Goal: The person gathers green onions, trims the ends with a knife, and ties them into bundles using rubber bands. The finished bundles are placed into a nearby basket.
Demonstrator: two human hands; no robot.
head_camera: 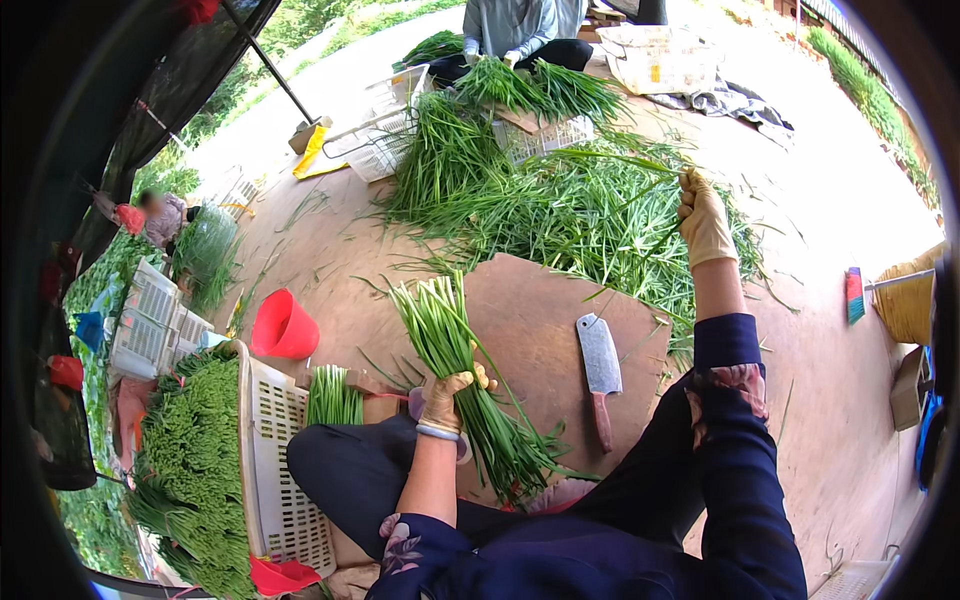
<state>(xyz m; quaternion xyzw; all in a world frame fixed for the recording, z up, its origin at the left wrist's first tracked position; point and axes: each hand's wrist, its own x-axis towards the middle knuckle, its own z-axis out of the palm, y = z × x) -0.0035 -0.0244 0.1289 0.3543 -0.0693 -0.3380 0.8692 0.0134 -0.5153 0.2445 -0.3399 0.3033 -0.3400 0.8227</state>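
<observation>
My left hand point(448, 395), in a pale rubber glove, grips a thick bunch of chive-like green stalks point(433, 326). The bunch's cut ends point up and away, and its leafy ends hang towards my lap. Out to the right, my gloved right hand point(703, 214) pinches a few long green blades point(634, 159), which trail left over the loose pile of greens point(592, 217). Between my knees lies a worn brown board point(525, 322). On it rests a cleaver point(601, 360) with a reddish wooden handle, touched by neither hand.
At left, a white plastic crate point(285, 450) holds tied green bunches point(199, 465). A red bucket point(285, 326) stands beyond it. More cut stalks point(334, 395) stand by my left knee. Opposite, a person point(514, 34) handles greens. Another person point(163, 217) sits far left. A broom head point(854, 295) is at right.
</observation>
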